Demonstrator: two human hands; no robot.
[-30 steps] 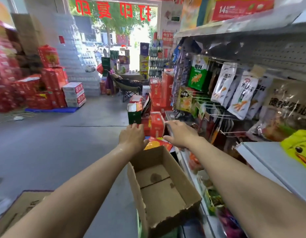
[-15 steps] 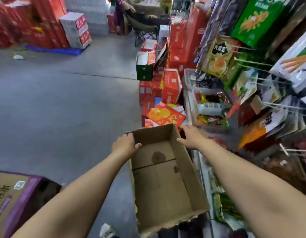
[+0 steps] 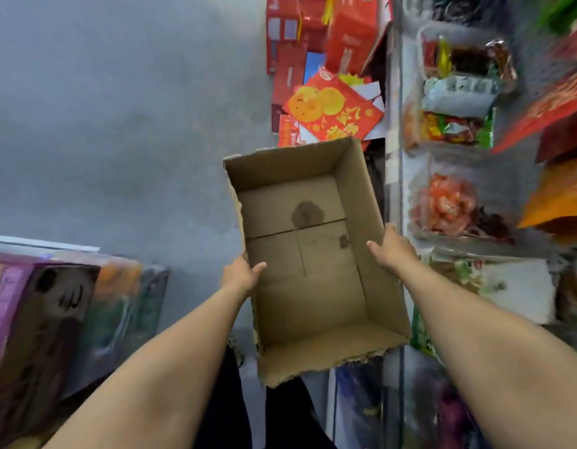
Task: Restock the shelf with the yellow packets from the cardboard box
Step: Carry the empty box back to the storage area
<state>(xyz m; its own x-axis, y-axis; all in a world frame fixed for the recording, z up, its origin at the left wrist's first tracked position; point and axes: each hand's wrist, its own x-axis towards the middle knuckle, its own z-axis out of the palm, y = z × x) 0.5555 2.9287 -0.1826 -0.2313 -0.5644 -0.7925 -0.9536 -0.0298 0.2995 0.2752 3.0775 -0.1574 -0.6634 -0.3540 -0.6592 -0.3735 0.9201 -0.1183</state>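
While both arms reach forward, the left hand (image 3: 240,276) grips the cardboard box (image 3: 308,280) wall at 9 o'clock and the right hand (image 3: 392,249) grips its 3 o'clock wall; box at centre, above the floor (image 3: 119,124), beside the shelf (image 3: 458,157) at 3 o'clock.

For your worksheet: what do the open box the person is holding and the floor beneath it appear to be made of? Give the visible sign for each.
Cardboard box: brown corrugated cardboard, matte; its ragged torn rim, folded base flaps and a dark stain soaked into the bottom suggest this. Left hand and right hand grip its side walls.
Floor: probably smooth concrete or cement, plain grey with a faint sheen; blur leaves it uncertain.
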